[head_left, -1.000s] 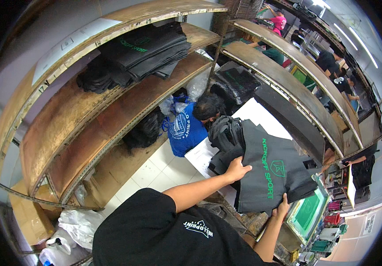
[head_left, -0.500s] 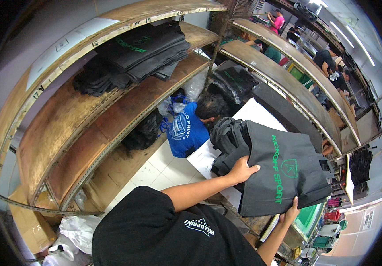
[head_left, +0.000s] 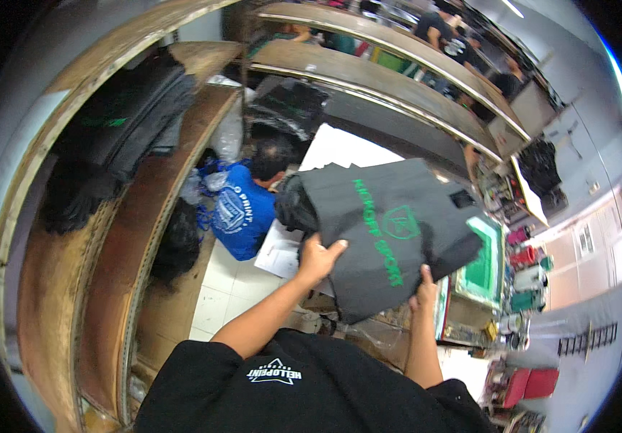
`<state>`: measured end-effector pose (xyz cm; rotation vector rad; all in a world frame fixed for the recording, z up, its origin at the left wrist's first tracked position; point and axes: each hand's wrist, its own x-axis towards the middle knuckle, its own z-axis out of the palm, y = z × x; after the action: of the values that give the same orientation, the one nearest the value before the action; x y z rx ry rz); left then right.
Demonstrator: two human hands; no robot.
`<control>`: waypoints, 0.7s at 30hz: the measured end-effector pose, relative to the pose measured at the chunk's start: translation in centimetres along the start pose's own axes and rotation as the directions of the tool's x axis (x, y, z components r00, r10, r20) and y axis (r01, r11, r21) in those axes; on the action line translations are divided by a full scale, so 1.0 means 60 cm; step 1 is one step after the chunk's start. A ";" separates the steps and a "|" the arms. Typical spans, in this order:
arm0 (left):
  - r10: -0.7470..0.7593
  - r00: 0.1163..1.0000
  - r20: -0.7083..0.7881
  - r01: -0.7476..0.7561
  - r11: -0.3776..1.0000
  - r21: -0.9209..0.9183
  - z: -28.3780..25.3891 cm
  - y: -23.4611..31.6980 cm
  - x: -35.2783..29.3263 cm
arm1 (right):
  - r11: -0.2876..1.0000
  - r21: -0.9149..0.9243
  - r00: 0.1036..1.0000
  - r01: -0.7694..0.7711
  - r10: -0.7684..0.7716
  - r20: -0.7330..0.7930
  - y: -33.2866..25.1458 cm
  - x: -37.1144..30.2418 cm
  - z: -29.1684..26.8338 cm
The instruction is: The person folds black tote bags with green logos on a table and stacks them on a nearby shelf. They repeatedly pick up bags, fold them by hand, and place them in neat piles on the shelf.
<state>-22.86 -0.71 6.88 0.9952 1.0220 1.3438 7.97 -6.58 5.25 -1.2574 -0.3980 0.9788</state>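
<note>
Both my hands hold a stack of black fabric bags [head_left: 347, 216] with a green printed emblem and lettering on the top one. My left hand [head_left: 320, 260] is closed on the near left edge, its thumb on top and its fingers hidden beneath. On the near right side my right hand [head_left: 424, 292] grips the stack, thumb up, fingers mostly underneath. At the left end the bags look bunched and folded, while the top one lies spread out. Behind and below the stack shows a white tabletop [head_left: 336, 148].
A co-worker in a blue shirt [head_left: 237, 216] is low beside the table. More black bags [head_left: 120, 119] lie on wooden shelves [head_left: 102, 289] at left. Long shelves [head_left: 369, 72] span the back, with people [head_left: 462, 50] beyond. A green printing screen [head_left: 484, 252] and paint containers [head_left: 531, 278] stand at right.
The view has turned to the right, so shelves and co-worker sit further left. Both hands keep hold of the bags, which have come round in front of me.
</note>
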 end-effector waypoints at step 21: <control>-0.371 0.923 -0.101 0.378 0.923 0.074 -0.034 -0.087 0.019 | 0.788 0.387 0.877 -0.479 0.449 0.172 0.101 0.016 -0.046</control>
<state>-23.44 0.43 1.33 0.7639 1.2778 1.0344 8.12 -7.55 -1.41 -0.9352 0.0897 1.4475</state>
